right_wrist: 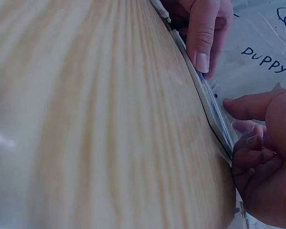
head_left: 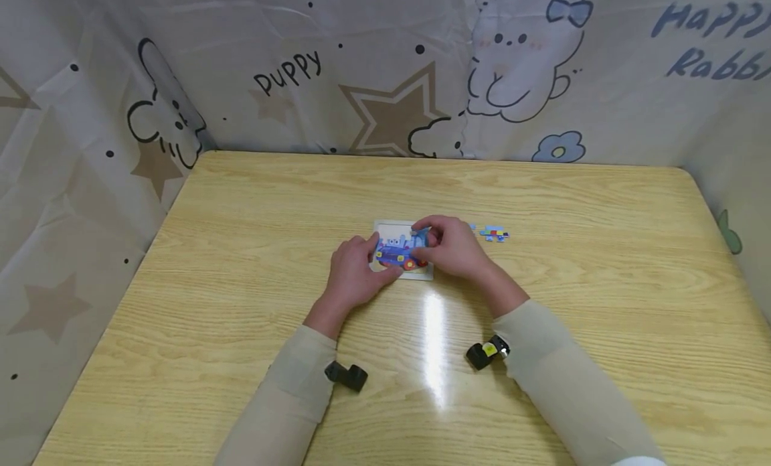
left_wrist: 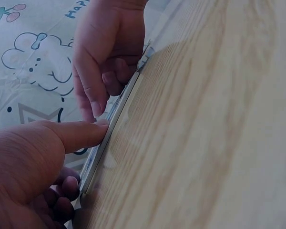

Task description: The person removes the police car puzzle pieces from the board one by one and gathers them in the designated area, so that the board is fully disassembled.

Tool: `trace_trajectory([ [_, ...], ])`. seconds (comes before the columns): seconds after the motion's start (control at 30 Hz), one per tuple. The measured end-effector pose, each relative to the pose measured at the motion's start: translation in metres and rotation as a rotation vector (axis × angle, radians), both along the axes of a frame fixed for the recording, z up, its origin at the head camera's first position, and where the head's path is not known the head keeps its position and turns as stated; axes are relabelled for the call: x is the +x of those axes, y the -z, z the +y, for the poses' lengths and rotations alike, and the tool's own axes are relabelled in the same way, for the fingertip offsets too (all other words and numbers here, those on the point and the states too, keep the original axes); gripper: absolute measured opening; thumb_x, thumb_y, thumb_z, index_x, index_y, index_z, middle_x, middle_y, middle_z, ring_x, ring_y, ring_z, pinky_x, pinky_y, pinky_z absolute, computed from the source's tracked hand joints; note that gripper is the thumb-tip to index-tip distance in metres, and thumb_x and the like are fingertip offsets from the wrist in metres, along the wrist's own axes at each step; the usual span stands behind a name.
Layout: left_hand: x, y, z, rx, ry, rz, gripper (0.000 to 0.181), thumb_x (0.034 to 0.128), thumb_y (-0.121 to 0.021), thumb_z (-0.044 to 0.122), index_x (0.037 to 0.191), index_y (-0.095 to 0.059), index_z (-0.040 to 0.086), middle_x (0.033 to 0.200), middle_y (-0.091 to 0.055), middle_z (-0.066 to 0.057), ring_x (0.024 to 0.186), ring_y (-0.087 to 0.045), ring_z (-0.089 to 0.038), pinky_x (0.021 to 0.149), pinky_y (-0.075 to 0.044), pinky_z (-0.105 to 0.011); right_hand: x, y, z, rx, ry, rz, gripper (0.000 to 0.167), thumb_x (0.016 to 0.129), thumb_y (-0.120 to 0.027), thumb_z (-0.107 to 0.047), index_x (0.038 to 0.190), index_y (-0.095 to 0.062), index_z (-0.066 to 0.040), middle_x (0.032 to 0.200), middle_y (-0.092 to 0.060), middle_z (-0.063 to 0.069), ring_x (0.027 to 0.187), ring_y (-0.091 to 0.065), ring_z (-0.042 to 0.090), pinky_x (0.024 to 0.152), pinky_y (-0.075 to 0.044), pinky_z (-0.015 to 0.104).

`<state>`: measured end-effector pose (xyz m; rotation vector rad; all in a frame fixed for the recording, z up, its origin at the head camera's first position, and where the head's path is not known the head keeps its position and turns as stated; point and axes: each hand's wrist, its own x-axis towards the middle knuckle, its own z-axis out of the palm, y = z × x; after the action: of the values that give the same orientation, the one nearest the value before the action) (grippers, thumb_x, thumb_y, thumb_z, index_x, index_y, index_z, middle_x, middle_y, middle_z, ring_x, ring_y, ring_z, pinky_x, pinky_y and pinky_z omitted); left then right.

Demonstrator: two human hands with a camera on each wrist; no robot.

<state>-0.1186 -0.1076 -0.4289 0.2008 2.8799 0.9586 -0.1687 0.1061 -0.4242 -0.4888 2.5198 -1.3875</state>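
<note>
Only the head view shows you the face of the puzzle board [head_left: 394, 254], with its blue vehicle picture, and the loose pieces [head_left: 495, 234] lying to its right on the table [head_left: 241, 285]; both wrist views catch the board edge-on. Your left hand [head_left: 354, 268] holds its near left corner, thumb on the near edge. Your right hand [head_left: 453, 246] reaches over its right side, thumb and forefinger apart; you cannot tell whether they pinch a piece. Count two hands, one board; the pieces are too small to count.
</note>
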Motion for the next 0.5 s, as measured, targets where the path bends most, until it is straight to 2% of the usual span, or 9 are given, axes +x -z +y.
trace_trajectory([
  [0.23, 0.0009, -0.0010, 0.0006, -0.002, -0.004, 0.002, 0.081, 0.0854, -0.077, 0.043, 0.147, -0.047, -0.001, 0.087, -0.047, -0.007, 0.079, -0.041, -0.024, 0.073, -0.029, -0.036, -0.0023, 0.0010, -0.0015, 0.040, 0.000, -0.002, 0.027, 0.086, -0.077, -0.011, 0.112, -0.071, -0.006, 0.068, -0.051, 0.005, 0.060, -0.046, 0.021, 0.062, -0.038, 0.035],
  [0.5, 0.0002, -0.0006, 0.0008, -0.012, 0.003, 0.006, 0.082, 0.0855, -0.077, 0.044, 0.147, -0.046, -0.001, 0.087, -0.046, -0.006, 0.079, -0.041, -0.024, 0.075, -0.029, -0.037, -0.0028, 0.0003, -0.0008, 0.075, -0.012, -0.002, 0.025, 0.088, -0.074, -0.009, 0.113, -0.072, -0.007, 0.069, -0.050, 0.004, 0.061, -0.046, 0.021, 0.062, -0.038, 0.034],
])
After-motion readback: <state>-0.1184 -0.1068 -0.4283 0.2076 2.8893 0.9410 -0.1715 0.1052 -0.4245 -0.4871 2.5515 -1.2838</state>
